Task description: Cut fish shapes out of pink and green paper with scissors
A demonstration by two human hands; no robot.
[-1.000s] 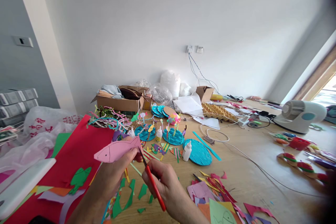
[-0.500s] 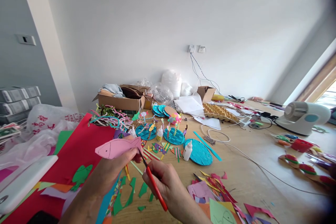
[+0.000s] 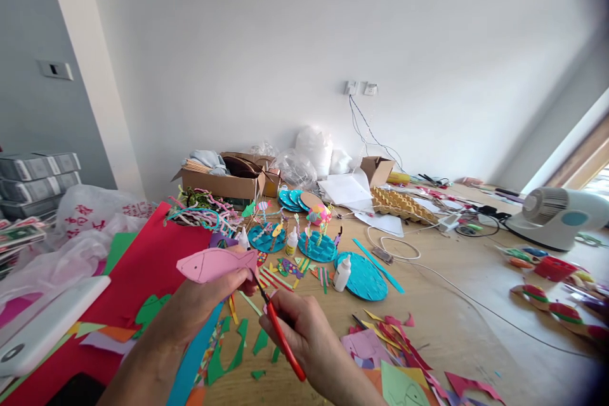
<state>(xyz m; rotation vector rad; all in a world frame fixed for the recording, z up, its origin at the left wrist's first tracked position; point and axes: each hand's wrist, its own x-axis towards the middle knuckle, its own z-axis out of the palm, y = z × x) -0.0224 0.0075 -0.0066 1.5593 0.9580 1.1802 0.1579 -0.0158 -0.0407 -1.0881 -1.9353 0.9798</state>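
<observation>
Pinched in my left hand point(image 3: 223, 288) is a pink paper fish point(image 3: 209, 264) with a drawn eye and gill line, its head pointing left. My right hand point(image 3: 302, 323) is closed round red-handled scissors point(image 3: 280, 333). Their dark blades reach the tail end of the fish, beside my left fingertips; how far apart the blades are I cannot tell. Under my wrists lie green paper offcuts point(image 3: 233, 355). A green paper frog-like cutout point(image 3: 151, 311) rests on red paper point(image 3: 157, 260) left of my left arm.
Glue bottles point(image 3: 342, 274) stand by blue discs point(image 3: 362, 280), some carrying small paper decorations. Coloured scraps point(image 3: 394, 349) are heaped at right front. A white cable point(image 3: 466, 295) crosses the table toward the right. A white fan point(image 3: 556, 219) stands far right, and a cardboard box point(image 3: 214, 181) at the back.
The view has shifted slightly, so everything sits a little further right. My hands keep the same hold on the fish and scissors, with little other visible difference.
</observation>
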